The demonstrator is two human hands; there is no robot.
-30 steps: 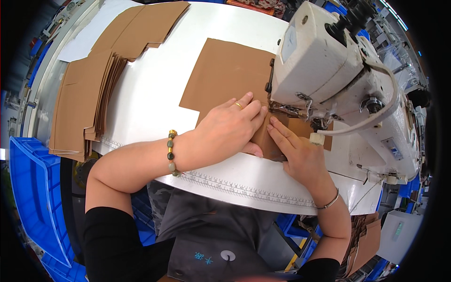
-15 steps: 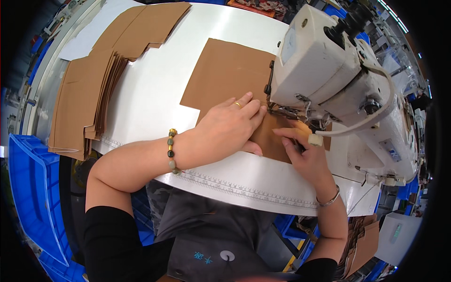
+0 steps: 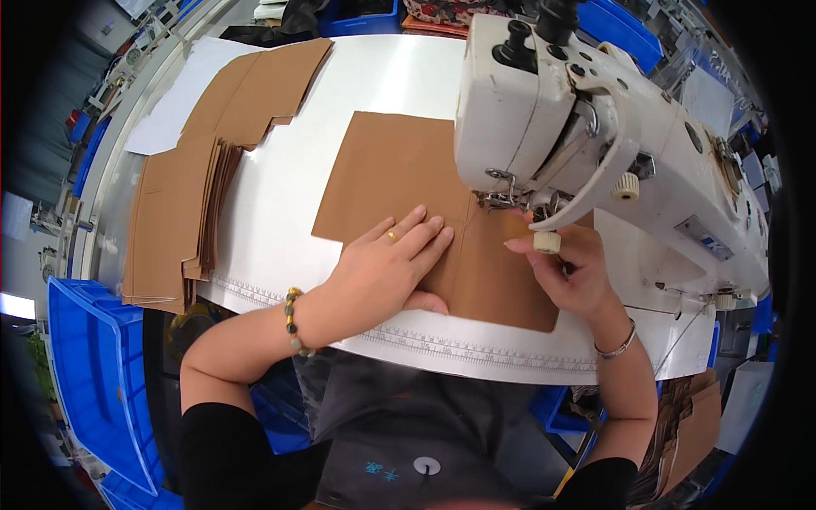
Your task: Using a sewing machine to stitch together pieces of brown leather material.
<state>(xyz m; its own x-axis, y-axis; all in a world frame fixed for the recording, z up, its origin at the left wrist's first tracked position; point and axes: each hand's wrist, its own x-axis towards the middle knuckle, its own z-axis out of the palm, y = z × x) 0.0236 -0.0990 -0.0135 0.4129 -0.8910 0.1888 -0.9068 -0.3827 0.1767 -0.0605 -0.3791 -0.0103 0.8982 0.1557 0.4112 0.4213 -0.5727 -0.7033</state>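
Under the spread left hand (image 3: 382, 268), the brown sheet (image 3: 493, 276) is held flat on the table (image 3: 263, 204), partly beneath the sewing machine (image 3: 654, 153). The right hand (image 3: 578, 268) is curled, any pinch hidden. Positioning seems under way; steady alignment is called for.

I have a brown sheet (image 3: 501, 285) lying flat before me. One corner points to about eleven o'clock, another to about five. Near nine o'clock its edge steps inward. A thin line runs from its middle toward six o'clock. Its two o'clock part is hidden.
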